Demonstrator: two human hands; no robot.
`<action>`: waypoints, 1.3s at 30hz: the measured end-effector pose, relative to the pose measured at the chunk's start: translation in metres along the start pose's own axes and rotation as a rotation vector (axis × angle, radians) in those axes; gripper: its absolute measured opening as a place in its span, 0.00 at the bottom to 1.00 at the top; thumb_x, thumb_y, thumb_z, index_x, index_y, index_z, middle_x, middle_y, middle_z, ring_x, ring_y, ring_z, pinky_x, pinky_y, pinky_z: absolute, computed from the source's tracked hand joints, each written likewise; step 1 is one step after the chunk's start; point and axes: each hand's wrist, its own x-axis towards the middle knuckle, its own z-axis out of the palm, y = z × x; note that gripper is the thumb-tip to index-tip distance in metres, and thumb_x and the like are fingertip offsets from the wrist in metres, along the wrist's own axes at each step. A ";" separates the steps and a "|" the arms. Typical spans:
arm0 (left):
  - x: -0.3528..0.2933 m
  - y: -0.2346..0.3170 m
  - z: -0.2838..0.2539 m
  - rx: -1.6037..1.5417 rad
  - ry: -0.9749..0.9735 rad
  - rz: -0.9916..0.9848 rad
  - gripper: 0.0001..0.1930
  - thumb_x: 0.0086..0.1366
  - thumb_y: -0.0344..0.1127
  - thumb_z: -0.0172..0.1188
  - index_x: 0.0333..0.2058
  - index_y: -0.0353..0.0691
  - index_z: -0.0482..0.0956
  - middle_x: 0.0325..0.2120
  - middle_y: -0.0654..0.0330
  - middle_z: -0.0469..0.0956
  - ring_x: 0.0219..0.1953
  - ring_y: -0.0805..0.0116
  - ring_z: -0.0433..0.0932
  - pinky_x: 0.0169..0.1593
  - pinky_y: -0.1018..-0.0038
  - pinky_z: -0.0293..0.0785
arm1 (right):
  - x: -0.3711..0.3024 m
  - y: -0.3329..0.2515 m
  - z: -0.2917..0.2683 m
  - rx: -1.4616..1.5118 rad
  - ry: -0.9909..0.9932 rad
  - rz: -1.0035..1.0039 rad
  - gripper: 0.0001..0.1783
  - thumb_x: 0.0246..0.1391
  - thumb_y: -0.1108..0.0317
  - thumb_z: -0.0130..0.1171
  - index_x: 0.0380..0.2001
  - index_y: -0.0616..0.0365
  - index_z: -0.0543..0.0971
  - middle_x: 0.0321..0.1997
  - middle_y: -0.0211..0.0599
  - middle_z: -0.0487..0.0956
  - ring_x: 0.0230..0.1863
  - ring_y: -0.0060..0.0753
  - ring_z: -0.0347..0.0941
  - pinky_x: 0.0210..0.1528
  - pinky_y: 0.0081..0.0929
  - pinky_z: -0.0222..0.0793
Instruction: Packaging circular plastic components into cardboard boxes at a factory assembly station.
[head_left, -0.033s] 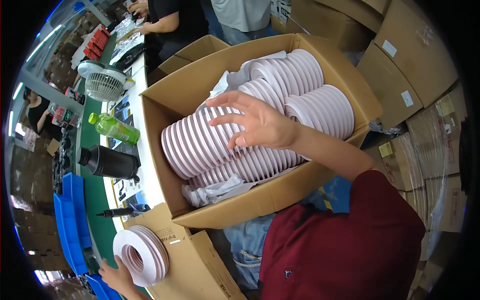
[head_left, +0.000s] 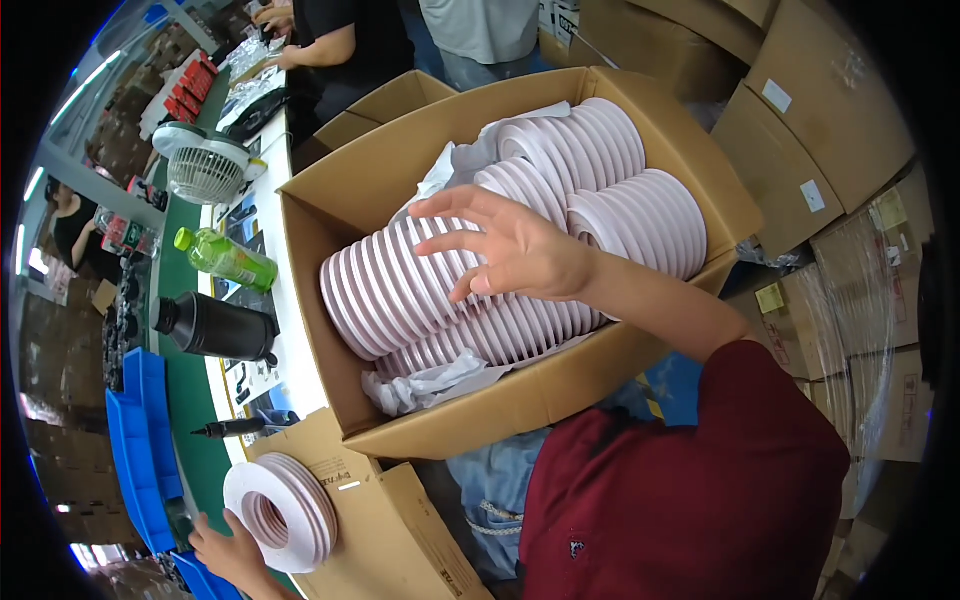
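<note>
Right hand (head_left: 530, 250) open over the box, fingers spread, thumb apart, nothing gripped; contact with the long ring row (head_left: 370, 290) beneath can't be told. Left hand (head_left: 235, 555) also open, thumb up near the rim of the small ring stack (head_left: 305, 505), no closed grip; touch unclear. Main things: pale rings, most on edge in rows inside the cardboard box (head_left: 530, 405), the small stack outside on a cardboard sheet (head_left: 365, 540), tilted and slightly fanned. To handle these well, I'd judge: set thumb and fingers on opposite sides of the rims, squeeze evenly, lift straight so neighbours don't topple. Keep crumpled white wrapping (head_left: 430, 385) out of the grip. Left palm best flat against the small stack, squaring the fanned edges; rings probably slide on each other. Further out on the bench: black tool (head_left: 235, 427), black bottle (head_left: 225, 330), green bottle (head_left: 228, 260), fan (head_left: 205, 170); blue bins (head_left: 140, 440) beyond. Keep elbows clear of the box walls.
</note>
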 end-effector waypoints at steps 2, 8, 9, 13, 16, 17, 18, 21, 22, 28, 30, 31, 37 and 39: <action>-0.001 0.028 -0.021 -0.090 0.181 0.223 0.22 0.65 0.39 0.60 0.55 0.36 0.74 0.53 0.44 0.72 0.56 0.43 0.71 0.55 0.55 0.69 | 0.002 0.003 0.003 0.033 -0.022 0.014 0.43 0.49 0.76 0.62 0.68 0.54 0.57 0.73 0.42 0.52 0.71 0.48 0.54 0.59 0.45 0.72; -0.065 0.225 -0.087 -0.447 0.333 1.269 0.34 0.62 0.46 0.61 0.64 0.39 0.65 0.61 0.44 0.65 0.59 0.47 0.69 0.63 0.52 0.62 | 0.001 0.004 -0.005 0.524 0.070 0.102 0.41 0.58 0.49 0.56 0.70 0.47 0.55 0.76 0.42 0.46 0.75 0.53 0.45 0.66 0.62 0.59; -0.070 0.250 -0.084 -0.531 0.283 1.424 0.30 0.60 0.45 0.61 0.59 0.38 0.71 0.57 0.44 0.70 0.56 0.50 0.72 0.64 0.52 0.62 | 0.003 0.005 -0.006 0.529 0.066 0.117 0.41 0.58 0.45 0.55 0.70 0.43 0.56 0.77 0.42 0.45 0.76 0.54 0.42 0.67 0.67 0.55; -0.036 0.290 -0.041 -0.181 0.274 1.279 0.11 0.58 0.37 0.62 0.21 0.39 0.87 0.24 0.55 0.82 0.33 0.58 0.81 0.64 0.53 0.64 | 0.000 -0.007 -0.015 0.594 0.114 -0.042 0.40 0.60 0.46 0.52 0.71 0.43 0.55 0.77 0.42 0.45 0.76 0.55 0.41 0.66 0.70 0.55; -0.062 0.303 -0.093 -0.626 0.514 1.195 0.20 0.57 0.35 0.62 0.50 0.38 0.79 0.45 0.49 0.79 0.49 0.52 0.78 0.62 0.54 0.67 | 0.000 -0.001 -0.019 0.571 0.136 -0.036 0.40 0.60 0.47 0.53 0.71 0.43 0.54 0.77 0.42 0.45 0.77 0.53 0.40 0.67 0.72 0.53; -0.072 0.299 -0.097 -0.572 0.384 1.395 0.28 0.59 0.37 0.61 0.59 0.39 0.69 0.55 0.48 0.73 0.55 0.51 0.75 0.62 0.54 0.67 | 0.001 -0.001 -0.019 0.571 0.127 -0.035 0.40 0.60 0.48 0.52 0.72 0.43 0.53 0.77 0.41 0.44 0.77 0.50 0.41 0.66 0.73 0.53; -0.070 0.306 -0.101 -0.572 0.386 1.396 0.28 0.59 0.37 0.61 0.59 0.39 0.69 0.55 0.48 0.73 0.55 0.51 0.75 0.62 0.54 0.67 | 0.000 -0.003 -0.017 0.571 0.128 -0.036 0.40 0.60 0.48 0.52 0.72 0.43 0.53 0.77 0.41 0.44 0.77 0.50 0.41 0.66 0.73 0.53; -0.045 0.319 -0.064 0.086 0.049 1.163 0.15 0.62 0.44 0.61 0.30 0.36 0.83 0.39 0.51 0.82 0.40 0.59 0.81 0.61 0.54 0.68 | -0.005 -0.010 -0.011 0.631 0.090 -0.081 0.40 0.60 0.48 0.52 0.72 0.42 0.52 0.78 0.41 0.43 0.76 0.49 0.42 0.65 0.69 0.57; -0.034 0.311 -0.049 -0.264 0.221 1.107 0.17 0.62 0.45 0.61 0.43 0.38 0.82 0.49 0.47 0.79 0.48 0.56 0.80 0.62 0.54 0.66 | -0.001 -0.011 -0.012 0.620 0.058 -0.088 0.41 0.60 0.48 0.52 0.73 0.43 0.51 0.78 0.41 0.42 0.77 0.49 0.41 0.65 0.70 0.57; -0.071 0.309 -0.074 -0.214 0.070 1.136 0.31 0.61 0.50 0.63 0.60 0.43 0.71 0.56 0.45 0.74 0.60 0.49 0.71 0.66 0.54 0.61 | -0.006 -0.009 -0.013 0.627 0.039 -0.133 0.44 0.60 0.48 0.54 0.73 0.44 0.48 0.79 0.43 0.38 0.78 0.52 0.32 0.66 0.77 0.51; -0.045 0.310 -0.065 -0.120 0.458 1.107 0.28 0.61 0.47 0.62 0.57 0.39 0.74 0.51 0.47 0.78 0.58 0.49 0.73 0.65 0.55 0.63 | -0.004 -0.011 -0.014 0.551 0.002 -0.129 0.44 0.60 0.47 0.53 0.73 0.43 0.48 0.79 0.43 0.39 0.78 0.51 0.35 0.65 0.69 0.56; -0.044 0.307 -0.060 -0.323 0.458 1.051 0.27 0.62 0.43 0.61 0.57 0.35 0.72 0.54 0.46 0.76 0.56 0.49 0.73 0.64 0.56 0.63 | 0.000 -0.009 -0.015 0.590 -0.011 -0.141 0.44 0.60 0.47 0.53 0.74 0.42 0.47 0.79 0.41 0.38 0.78 0.52 0.36 0.65 0.69 0.57; -0.052 0.309 -0.083 -0.233 0.241 1.262 0.14 0.61 0.36 0.59 0.45 0.42 0.80 0.41 0.52 0.80 0.43 0.56 0.79 0.62 0.57 0.65 | -0.003 -0.013 -0.017 0.570 -0.077 -0.193 0.47 0.58 0.46 0.57 0.74 0.41 0.47 0.79 0.37 0.32 0.78 0.52 0.26 0.63 0.78 0.55; -0.030 0.307 -0.055 -0.337 0.431 1.139 0.06 0.62 0.32 0.58 0.27 0.39 0.79 0.22 0.56 0.79 0.22 0.58 0.77 0.50 0.60 0.73 | -0.003 -0.017 -0.014 0.469 -0.093 -0.222 0.48 0.57 0.42 0.57 0.74 0.38 0.47 0.79 0.36 0.32 0.78 0.53 0.23 0.60 0.75 0.62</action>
